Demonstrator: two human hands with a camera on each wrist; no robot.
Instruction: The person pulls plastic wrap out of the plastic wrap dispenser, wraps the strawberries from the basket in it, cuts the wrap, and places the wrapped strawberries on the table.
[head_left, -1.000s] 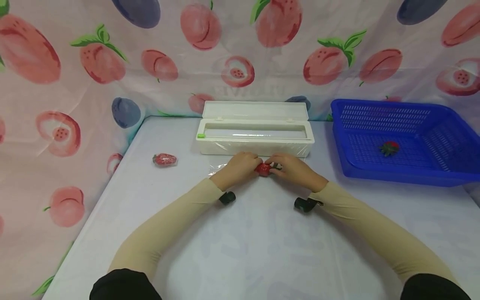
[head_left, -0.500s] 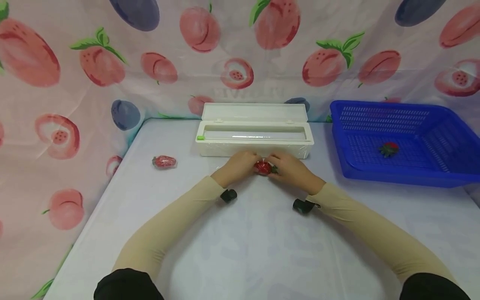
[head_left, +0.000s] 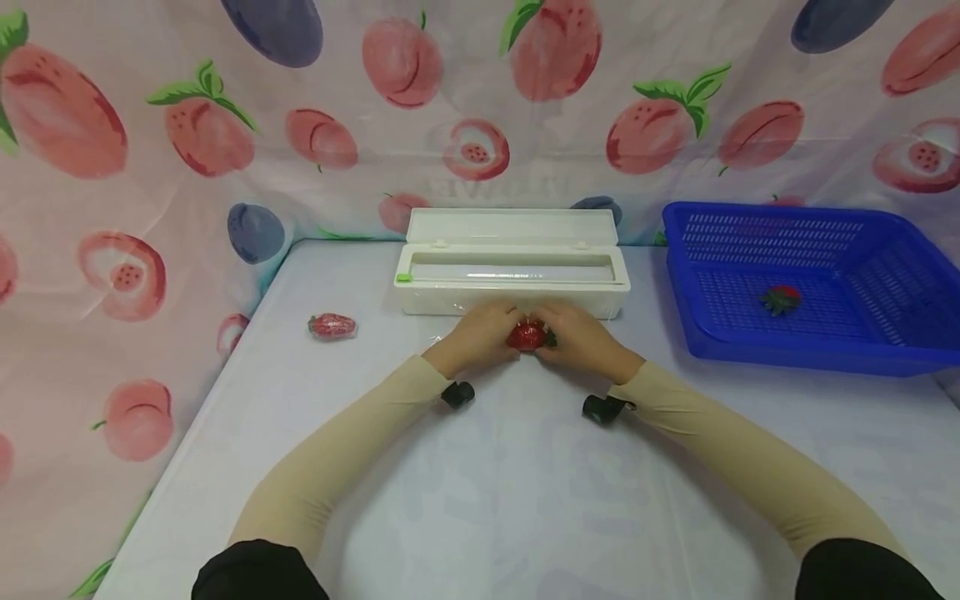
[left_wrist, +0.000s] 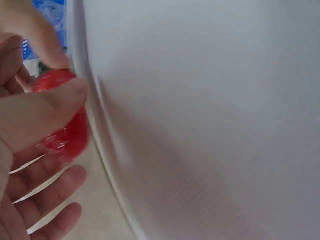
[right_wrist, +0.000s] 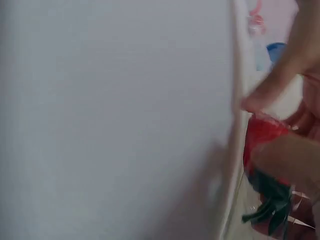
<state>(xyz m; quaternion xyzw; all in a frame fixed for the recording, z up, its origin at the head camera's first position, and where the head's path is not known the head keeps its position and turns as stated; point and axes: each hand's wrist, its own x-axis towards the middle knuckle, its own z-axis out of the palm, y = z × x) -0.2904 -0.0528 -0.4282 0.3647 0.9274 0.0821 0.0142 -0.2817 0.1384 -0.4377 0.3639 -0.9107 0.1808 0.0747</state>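
Observation:
Between the two hands, just in front of the white box, is a red strawberry (head_left: 527, 336) with shiny clear film on it. My left hand (head_left: 482, 335) grips its left end; in the left wrist view the thumb lies across the strawberry (left_wrist: 76, 135). My right hand (head_left: 579, 337) pinches it near the leafy end, and the green leaves (right_wrist: 272, 212) stick out below the thumb in the right wrist view. Behind the hands stands the white cling film dispenser (head_left: 512, 300), its lid (head_left: 512, 226) raised and the film roll showing inside.
A film-wrapped strawberry (head_left: 332, 326) lies on the white tabletop (head_left: 480, 500) at the left. To the right is a blue basket (head_left: 795, 360) with one strawberry (head_left: 782, 300) in it. A fruit-patterned curtain (head_left: 360, 183) hangs behind and along the left.
Both hands have closed in around the strawberry, the right hand moving slightly left. Clear film now lies more tightly over the fruit. The dispenser and basket stay put.

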